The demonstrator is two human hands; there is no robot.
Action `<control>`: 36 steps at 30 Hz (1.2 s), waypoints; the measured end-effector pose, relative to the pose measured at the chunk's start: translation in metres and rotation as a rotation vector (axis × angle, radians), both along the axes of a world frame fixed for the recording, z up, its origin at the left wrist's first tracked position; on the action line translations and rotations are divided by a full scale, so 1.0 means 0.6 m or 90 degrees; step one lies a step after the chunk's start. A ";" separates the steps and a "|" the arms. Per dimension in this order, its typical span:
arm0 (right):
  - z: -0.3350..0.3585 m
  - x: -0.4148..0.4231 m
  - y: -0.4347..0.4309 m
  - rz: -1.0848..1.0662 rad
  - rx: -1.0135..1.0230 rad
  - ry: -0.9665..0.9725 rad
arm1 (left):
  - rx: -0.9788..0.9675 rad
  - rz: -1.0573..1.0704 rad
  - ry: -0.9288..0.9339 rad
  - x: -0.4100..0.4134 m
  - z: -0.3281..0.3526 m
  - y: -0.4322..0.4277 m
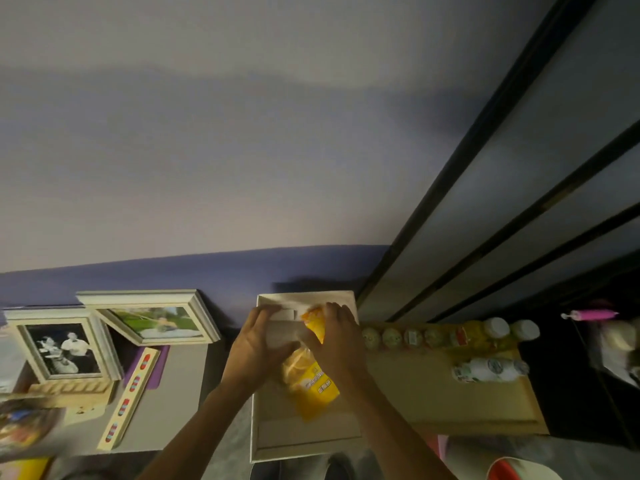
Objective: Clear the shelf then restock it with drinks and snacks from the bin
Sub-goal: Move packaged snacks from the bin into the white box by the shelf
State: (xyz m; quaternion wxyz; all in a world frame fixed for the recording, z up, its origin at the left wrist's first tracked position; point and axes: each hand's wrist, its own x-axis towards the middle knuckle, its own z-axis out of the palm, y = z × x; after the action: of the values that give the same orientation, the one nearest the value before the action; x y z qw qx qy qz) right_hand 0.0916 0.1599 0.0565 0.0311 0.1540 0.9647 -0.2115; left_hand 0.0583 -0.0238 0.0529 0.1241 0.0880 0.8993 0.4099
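A yellow snack bag [313, 384] lies slanted in a pale open-topped bin [304, 441] in front of me. My right hand [337, 344] lies over the bag's upper end, fingers curled round it. My left hand [256, 344] holds a pale box-like thing [282, 327] at the bin's far left, fingers bent over its top. To the right is a tan shelf top [433, 400] with a row of small drink bottles [401, 337] along its back, yellow packs [474, 336], white-capped bottles [509, 329] and one white bottle [490, 370] lying on its side.
Two framed photos [65, 348] [156, 322] stand on a grey surface at the left, with a wooden strip [130, 389] and a wooden rack [69, 391]. Dark-edged panels [519, 220] rise at the right. A pink item [588, 315] sits in the dark far right.
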 end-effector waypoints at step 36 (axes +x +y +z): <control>0.517 0.249 -0.637 0.696 -0.051 0.137 | -0.307 0.631 0.203 0.636 0.478 -0.714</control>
State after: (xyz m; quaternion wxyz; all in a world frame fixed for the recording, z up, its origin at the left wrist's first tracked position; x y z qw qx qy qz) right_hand 0.2411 -0.2225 0.3665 0.0432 -0.3923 0.8931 -0.2158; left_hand 0.4396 -0.4522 0.3395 -0.2037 -0.3139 0.9088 0.1843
